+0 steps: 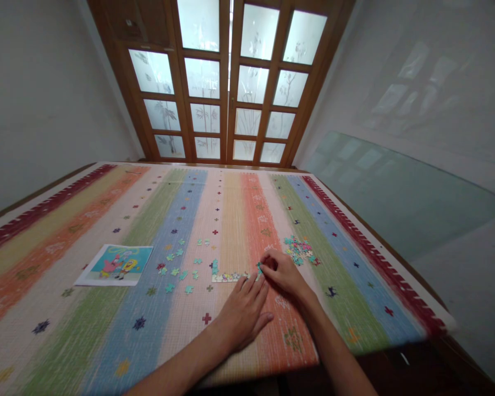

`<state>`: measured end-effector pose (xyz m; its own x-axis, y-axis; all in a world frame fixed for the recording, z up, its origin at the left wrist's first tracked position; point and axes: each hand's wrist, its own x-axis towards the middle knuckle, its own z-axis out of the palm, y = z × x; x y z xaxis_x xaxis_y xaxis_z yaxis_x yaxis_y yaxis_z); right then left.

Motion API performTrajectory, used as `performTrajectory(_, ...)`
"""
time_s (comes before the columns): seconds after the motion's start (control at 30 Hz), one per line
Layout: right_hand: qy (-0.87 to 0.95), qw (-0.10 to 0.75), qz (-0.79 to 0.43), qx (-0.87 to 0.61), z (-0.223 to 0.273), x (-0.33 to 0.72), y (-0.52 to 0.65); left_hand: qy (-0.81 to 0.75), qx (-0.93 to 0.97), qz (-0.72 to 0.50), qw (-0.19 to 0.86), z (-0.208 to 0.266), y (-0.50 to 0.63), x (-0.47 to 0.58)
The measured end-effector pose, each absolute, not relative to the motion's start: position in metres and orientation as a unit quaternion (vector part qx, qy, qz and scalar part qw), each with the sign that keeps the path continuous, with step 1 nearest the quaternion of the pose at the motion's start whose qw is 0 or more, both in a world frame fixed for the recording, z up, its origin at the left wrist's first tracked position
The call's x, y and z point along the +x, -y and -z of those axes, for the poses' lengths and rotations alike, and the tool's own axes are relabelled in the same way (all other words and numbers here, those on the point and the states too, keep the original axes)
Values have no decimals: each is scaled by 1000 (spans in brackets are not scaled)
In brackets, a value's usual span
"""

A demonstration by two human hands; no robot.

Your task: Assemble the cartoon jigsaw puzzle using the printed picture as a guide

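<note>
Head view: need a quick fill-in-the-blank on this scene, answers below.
1. The ____ hand pinches a teal puzzle piece.
2. The left hand lies palm ____.
3. The printed picture lies to the ____ of the scattered pieces.
4. The doors have panes of frosted ____.

Missing: right; down; left; glass.

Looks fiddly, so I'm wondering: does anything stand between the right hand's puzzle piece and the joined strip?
Nothing visible does: the right hand holds the piece close by the strip, which the left hand partly covers.

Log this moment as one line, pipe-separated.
Left hand: fingers at joined puzzle strip | right hand: pinching teal piece | piece pile: right of strip | printed picture: left of strip
</note>
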<state>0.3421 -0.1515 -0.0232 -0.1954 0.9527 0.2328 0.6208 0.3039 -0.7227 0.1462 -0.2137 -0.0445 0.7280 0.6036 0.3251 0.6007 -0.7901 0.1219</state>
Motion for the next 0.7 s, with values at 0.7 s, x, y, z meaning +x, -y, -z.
performTrajectory(0.7, 793, 258, -190, -519, 27, 341, 150, -328, 929, -169, 26, 38, 214, 148)
